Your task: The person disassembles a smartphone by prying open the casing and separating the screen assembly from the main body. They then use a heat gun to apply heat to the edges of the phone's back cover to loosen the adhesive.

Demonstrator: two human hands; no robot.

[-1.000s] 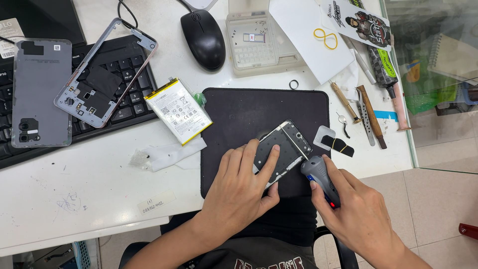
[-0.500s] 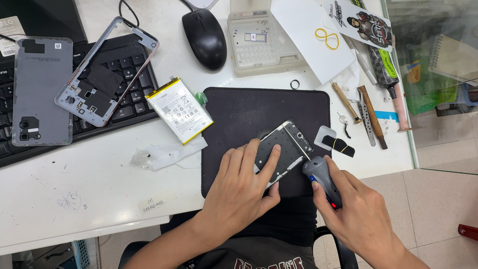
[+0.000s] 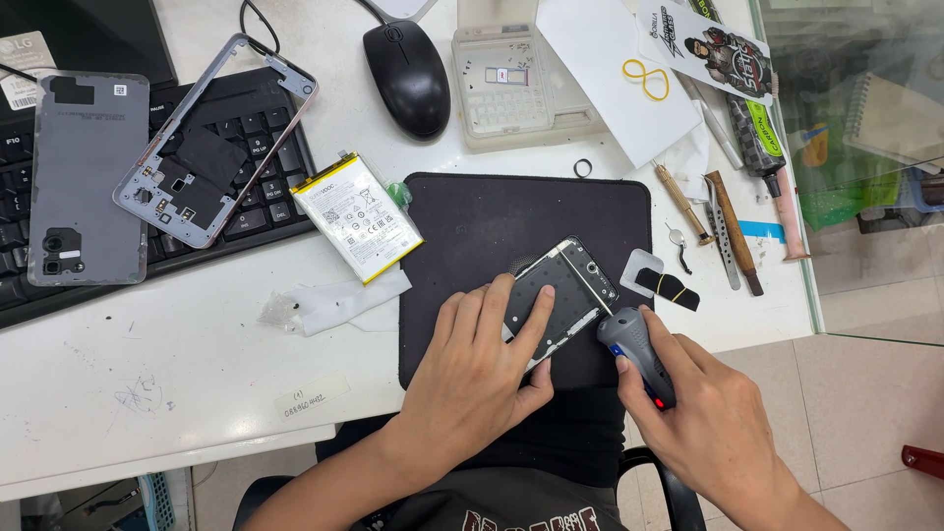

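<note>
White laminate desk (image 3: 197, 374) carried the whole spread, with a black rubber work mat (image 3: 472, 226) at its front edge. On that mat, the left hand (image 3: 482, 379) lay flat, its fingers (image 3: 531, 320) spread and pressing down on an opened smartphone body with a silver frame and bare dark internals (image 3: 570, 285), pinning it at its near end. The right hand (image 3: 703, 423) was wrapped shut around a stubby grey electric screwdriver with blue and red buttons (image 3: 637, 356), tip set against the phone's lower right edge.

That phone body looked light, thin and stiff, yet fragile where the internals were exposed; it seemed best held by the metal frame edges, not the middle, and liable to skate without the mat's grip.

Further out lay a white-and-yellow flat battery (image 3: 356, 216), a silver mid-frame (image 3: 211, 147) resting on a black keyboard (image 3: 246, 211), a grey back cover (image 3: 84, 177), a black mouse (image 3: 406, 74) and wooden-handled tools (image 3: 733, 231) to the right.
</note>
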